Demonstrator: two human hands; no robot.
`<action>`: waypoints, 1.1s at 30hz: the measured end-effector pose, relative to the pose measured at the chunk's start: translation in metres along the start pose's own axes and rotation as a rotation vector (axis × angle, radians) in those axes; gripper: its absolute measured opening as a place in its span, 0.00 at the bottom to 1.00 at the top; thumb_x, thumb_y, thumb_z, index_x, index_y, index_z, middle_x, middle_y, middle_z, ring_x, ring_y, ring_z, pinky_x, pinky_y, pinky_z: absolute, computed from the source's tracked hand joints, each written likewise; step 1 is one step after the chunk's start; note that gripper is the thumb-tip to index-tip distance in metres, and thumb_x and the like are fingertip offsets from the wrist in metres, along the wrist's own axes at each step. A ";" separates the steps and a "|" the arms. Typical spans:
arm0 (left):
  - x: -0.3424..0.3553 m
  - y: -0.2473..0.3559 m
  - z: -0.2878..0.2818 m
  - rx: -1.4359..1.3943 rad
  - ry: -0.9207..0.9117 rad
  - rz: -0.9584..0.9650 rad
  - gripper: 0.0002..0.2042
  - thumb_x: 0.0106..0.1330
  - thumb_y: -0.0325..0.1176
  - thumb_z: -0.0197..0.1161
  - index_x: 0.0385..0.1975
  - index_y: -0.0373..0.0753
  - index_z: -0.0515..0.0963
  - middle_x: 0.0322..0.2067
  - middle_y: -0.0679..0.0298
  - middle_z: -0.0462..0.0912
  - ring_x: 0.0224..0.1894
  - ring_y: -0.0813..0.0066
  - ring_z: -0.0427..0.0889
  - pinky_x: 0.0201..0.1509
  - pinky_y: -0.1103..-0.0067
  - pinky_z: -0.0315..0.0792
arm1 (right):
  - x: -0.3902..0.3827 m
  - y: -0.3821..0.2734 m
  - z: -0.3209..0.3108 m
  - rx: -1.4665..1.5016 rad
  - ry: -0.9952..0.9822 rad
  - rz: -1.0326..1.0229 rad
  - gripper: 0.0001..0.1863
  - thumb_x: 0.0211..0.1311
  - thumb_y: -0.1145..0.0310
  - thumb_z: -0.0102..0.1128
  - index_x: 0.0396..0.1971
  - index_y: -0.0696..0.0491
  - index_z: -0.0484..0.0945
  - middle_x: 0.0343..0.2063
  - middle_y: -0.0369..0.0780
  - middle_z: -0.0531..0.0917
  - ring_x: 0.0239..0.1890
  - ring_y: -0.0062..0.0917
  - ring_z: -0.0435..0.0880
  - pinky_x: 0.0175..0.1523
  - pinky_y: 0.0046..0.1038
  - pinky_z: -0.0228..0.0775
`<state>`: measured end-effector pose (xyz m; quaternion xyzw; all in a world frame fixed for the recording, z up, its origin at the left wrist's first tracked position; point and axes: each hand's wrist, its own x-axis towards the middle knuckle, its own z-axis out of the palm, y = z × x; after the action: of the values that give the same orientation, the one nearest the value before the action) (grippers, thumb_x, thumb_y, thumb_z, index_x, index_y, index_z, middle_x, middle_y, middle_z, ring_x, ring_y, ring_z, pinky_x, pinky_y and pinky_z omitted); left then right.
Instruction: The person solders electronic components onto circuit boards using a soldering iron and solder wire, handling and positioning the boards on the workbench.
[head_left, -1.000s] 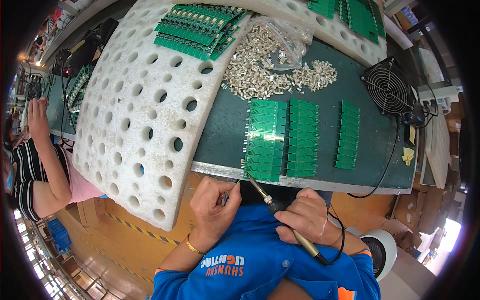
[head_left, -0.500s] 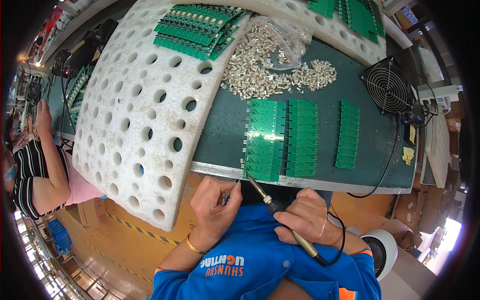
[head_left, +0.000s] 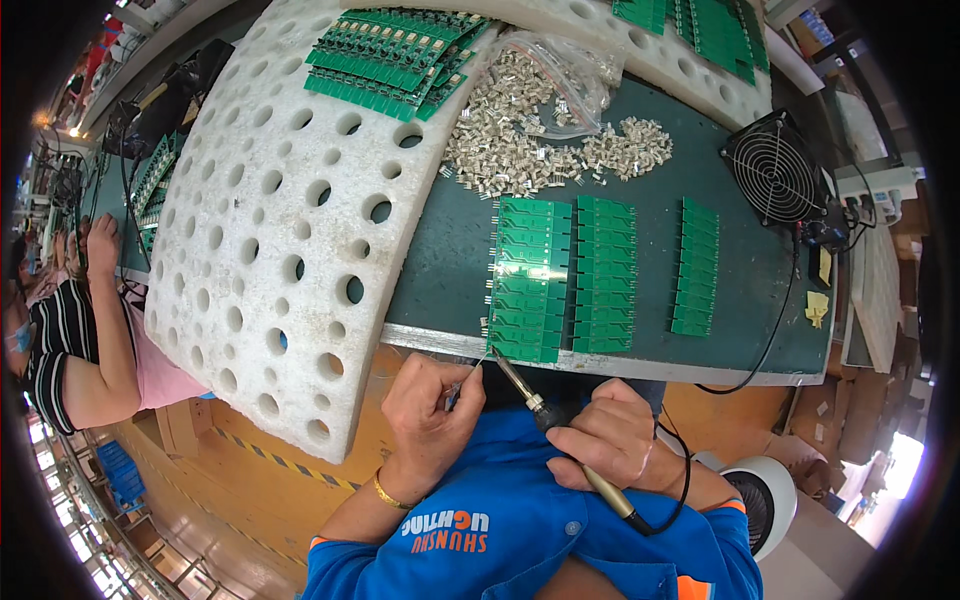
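Right hand (head_left: 610, 435) wrapped round the soldering iron (head_left: 548, 412), tip at the seven o'clock corner of the green circuit board (head_left: 530, 280); left hand (head_left: 435, 400) pinching thin wire (head_left: 482, 361) right there! Heaped connectors (head_left: 500, 150) at the board's twelve, fan (head_left: 775, 175) at two.

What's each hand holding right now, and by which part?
The right hand holds the soldering iron by its handle. The left hand pinches a thin wire near its end, between thumb and finger.
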<state>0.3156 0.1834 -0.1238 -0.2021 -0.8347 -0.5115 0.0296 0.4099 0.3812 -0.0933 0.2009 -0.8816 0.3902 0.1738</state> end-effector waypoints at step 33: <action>-0.001 0.000 -0.003 -0.011 -0.029 0.007 0.06 0.52 0.19 0.72 0.25 0.37 0.81 0.21 0.65 0.74 0.18 0.79 0.69 0.20 0.80 0.62 | -0.003 -0.004 0.016 -0.100 0.123 -0.063 0.20 0.51 0.57 0.76 0.36 0.54 0.80 0.15 0.31 0.71 0.15 0.21 0.68 0.25 0.22 0.59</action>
<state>0.3156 0.1807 -0.1231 -0.2124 -0.8316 -0.5128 0.0183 0.4120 0.3678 -0.1021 0.1953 -0.8808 0.3517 0.2498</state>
